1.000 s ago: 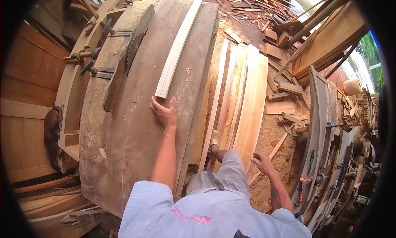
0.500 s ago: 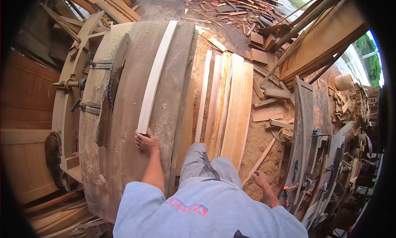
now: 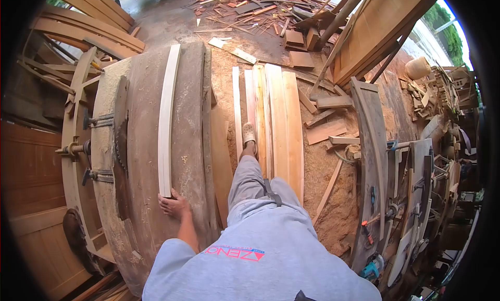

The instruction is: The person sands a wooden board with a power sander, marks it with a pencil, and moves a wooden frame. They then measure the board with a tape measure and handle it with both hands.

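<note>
Two pale wooden strips [image 3: 167,124] lie side by side, lengthwise on a worn, dusty wooden workbench [image 3: 143,160]. At their near end is my left hand [image 3: 175,205], its fingers curled about the strip ends and the thumb along the right side. To the left of the strips, a toothed saw blade [image 3: 121,147] shows beside a dark wooden fence [image 3: 121,100]. My right hand is out of sight; its arm is hidden past the shirt.
Several sawn boards [image 3: 284,124] lie on the sawdust-covered floor right of the bench, with my sandalled foot [image 3: 249,136] among them. Offcuts [image 3: 325,131] are scattered further right. A second bench [image 3: 369,155] holds clamps and a teal power tool [image 3: 372,268]. Scrap wood [image 3: 250,9] is piled ahead.
My view has shifted, and a foot now shows stepping forward among the boards. My left hand stays at the strip ends. My right hand has dropped out of view.
</note>
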`<state>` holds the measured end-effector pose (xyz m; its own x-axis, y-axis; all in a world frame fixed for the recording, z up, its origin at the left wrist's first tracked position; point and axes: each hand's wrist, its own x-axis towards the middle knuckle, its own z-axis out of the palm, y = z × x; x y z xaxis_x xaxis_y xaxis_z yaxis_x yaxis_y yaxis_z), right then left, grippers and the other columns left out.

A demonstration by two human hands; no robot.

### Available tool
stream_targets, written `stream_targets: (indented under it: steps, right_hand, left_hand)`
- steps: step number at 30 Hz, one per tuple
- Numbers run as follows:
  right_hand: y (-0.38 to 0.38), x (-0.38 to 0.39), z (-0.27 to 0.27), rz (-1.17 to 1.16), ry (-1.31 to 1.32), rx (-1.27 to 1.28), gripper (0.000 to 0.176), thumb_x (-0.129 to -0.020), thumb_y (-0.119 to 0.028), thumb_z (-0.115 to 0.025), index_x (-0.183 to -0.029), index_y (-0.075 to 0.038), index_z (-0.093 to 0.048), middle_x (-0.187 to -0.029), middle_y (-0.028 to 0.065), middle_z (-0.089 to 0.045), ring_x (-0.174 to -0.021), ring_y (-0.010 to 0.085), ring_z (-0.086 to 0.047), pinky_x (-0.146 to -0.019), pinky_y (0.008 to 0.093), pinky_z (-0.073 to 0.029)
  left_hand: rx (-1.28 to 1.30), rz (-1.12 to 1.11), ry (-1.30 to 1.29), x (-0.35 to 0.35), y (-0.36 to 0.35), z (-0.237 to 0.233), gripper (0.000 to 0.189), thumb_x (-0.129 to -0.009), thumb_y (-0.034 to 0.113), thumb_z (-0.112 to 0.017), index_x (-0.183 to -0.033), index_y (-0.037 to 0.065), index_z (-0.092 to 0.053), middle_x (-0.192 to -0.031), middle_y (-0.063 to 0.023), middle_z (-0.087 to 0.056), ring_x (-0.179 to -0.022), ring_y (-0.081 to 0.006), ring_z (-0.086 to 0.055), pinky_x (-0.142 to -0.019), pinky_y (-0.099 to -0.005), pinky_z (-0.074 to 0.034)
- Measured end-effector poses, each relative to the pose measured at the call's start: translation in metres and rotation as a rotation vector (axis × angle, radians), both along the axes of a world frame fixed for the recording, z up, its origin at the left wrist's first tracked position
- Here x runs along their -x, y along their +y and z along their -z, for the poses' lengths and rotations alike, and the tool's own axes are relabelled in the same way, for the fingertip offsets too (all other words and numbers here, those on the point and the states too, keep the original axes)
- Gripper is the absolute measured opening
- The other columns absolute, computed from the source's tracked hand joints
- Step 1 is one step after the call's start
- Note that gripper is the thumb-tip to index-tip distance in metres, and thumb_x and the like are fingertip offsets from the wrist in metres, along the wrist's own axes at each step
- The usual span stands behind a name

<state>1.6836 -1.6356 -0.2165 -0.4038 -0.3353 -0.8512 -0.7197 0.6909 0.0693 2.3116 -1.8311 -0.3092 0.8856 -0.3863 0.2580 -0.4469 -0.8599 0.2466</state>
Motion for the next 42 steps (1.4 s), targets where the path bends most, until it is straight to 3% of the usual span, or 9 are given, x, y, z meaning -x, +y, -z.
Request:
stream_targets:
  steps: [4, 8, 9, 11, 14, 19, 25, 28, 42]
  right_hand:
    - [-0.036, -0.002, 0.015, 0.091, -0.021, -0.017, 0.035, -0.083, -0.03, -0.071, -0.1, 0.001, -0.072, -0.093, 0.0215, -0.071, -0.09, 0.0335, -0.069, -0.08, 0.041, -0.053]
    - [-0.192, 0.022, 0.036, 0.204, -0.051, 0.043, 0.036, -0.083, -0.03, -0.071, -0.1, 0.001, -0.072, -0.094, 0.022, -0.071, -0.092, 0.0338, -0.069, -0.081, 0.0411, -0.053]
    - [-0.248, 0.052, 0.063, -0.14, -0.049, 0.174, 0.041, -0.082, -0.03, -0.072, -0.105, 0.004, -0.069, -0.099, 0.0242, -0.07, -0.097, 0.036, -0.068, -0.084, 0.0416, -0.052]
    - [-0.411, 0.042, 0.047, -0.419, 0.014, 0.371, 0.045, -0.081, -0.028, -0.071, -0.114, 0.002, -0.064, -0.104, 0.0269, -0.067, -0.099, 0.0399, -0.066, -0.085, 0.0439, -0.051]
    - [-0.662, -0.047, 0.014, -0.881, 0.048, 0.714, 0.044, -0.085, -0.02, -0.067, -0.122, 0.0, -0.055, -0.108, 0.0285, -0.064, -0.104, 0.0443, -0.06, -0.088, 0.0479, -0.048]
    - [-0.917, -0.373, -0.051, -1.398, -0.204, 1.083, 0.054, -0.086, 0.001, -0.047, -0.139, -0.004, -0.041, -0.14, 0.0227, -0.044, -0.128, 0.0402, -0.044, -0.107, 0.0453, -0.038]
    - [-0.879, -0.64, -0.062, -1.798, -0.508, 1.088, 0.08, -0.081, 0.007, -0.049, -0.153, -0.02, -0.027, -0.157, 0.0194, -0.023, -0.143, 0.0369, -0.027, -0.119, 0.0483, -0.025]
    - [-0.854, -0.678, -0.019, -2.285, -0.718, 0.707, 0.08, -0.083, -0.003, -0.052, -0.153, -0.03, -0.025, -0.161, 0.0124, -0.018, -0.147, 0.036, -0.02, -0.12, 0.0526, -0.02]
    - [-0.866, -0.726, 0.004, -2.563, -1.118, 0.554, 0.062, -0.089, -0.007, -0.053, -0.144, -0.034, -0.047, -0.133, 0.011, -0.053, -0.119, 0.0326, -0.05, -0.103, 0.0466, -0.037]
  left_hand:
    - [-0.035, -0.027, 0.017, 0.002, 0.001, -0.001, 0.066, -0.093, 0.043, -0.057, -0.141, 0.003, -0.035, -0.137, -0.021, -0.046, -0.125, -0.0398, -0.044, -0.101, -0.0535, -0.033]
    - [0.056, -0.089, 0.001, -0.008, 0.001, 0.013, 0.07, -0.088, 0.048, -0.064, -0.136, 0.002, -0.039, -0.13, -0.0212, -0.049, -0.12, -0.0403, -0.046, -0.097, -0.0538, -0.035]
    - [0.096, -0.143, 0.029, -0.013, -0.011, 0.02, 0.073, -0.086, 0.049, -0.067, -0.134, 0.001, -0.04, -0.126, -0.0211, -0.05, -0.117, -0.0411, -0.047, -0.096, -0.0537, -0.036]
    - [0.11, -0.228, 0.054, -0.014, -0.039, 0.012, 0.077, -0.081, 0.048, -0.073, -0.131, 0.0, -0.041, -0.12, -0.0207, -0.05, -0.113, -0.0423, -0.047, -0.094, -0.0534, -0.036]
    - [0.194, -0.239, 0.122, -0.006, -0.122, 0.001, 0.08, -0.078, 0.053, -0.075, -0.129, 0.001, -0.043, -0.122, -0.0203, -0.051, -0.115, -0.0427, -0.046, -0.094, -0.0545, -0.035]
    - [0.092, -0.255, 0.049, -0.014, -0.265, -0.023, 0.061, -0.086, 0.054, -0.064, -0.123, 0.008, -0.05, -0.127, -0.0133, -0.052, -0.121, -0.0358, -0.046, -0.095, -0.0522, -0.035]
    - [0.089, -0.191, 0.018, -0.019, -0.27, -0.013, 0.019, -0.097, 0.028, -0.055, -0.105, 0.011, -0.058, -0.124, -0.0065, -0.055, -0.12, -0.0312, -0.048, -0.097, -0.0495, -0.034]
    - [0.09, -0.229, 0.075, -0.011, -0.268, -0.02, 0.021, -0.096, 0.026, -0.056, -0.111, 0.011, -0.056, -0.124, -0.0086, -0.054, -0.119, -0.0323, -0.048, -0.098, -0.0501, -0.034]
    - [0.083, -0.383, 0.002, -0.01, -0.275, -0.026, 0.022, -0.093, 0.023, -0.058, -0.112, 0.011, -0.058, -0.122, -0.0103, -0.056, -0.113, -0.0337, -0.052, -0.096, -0.048, -0.039]
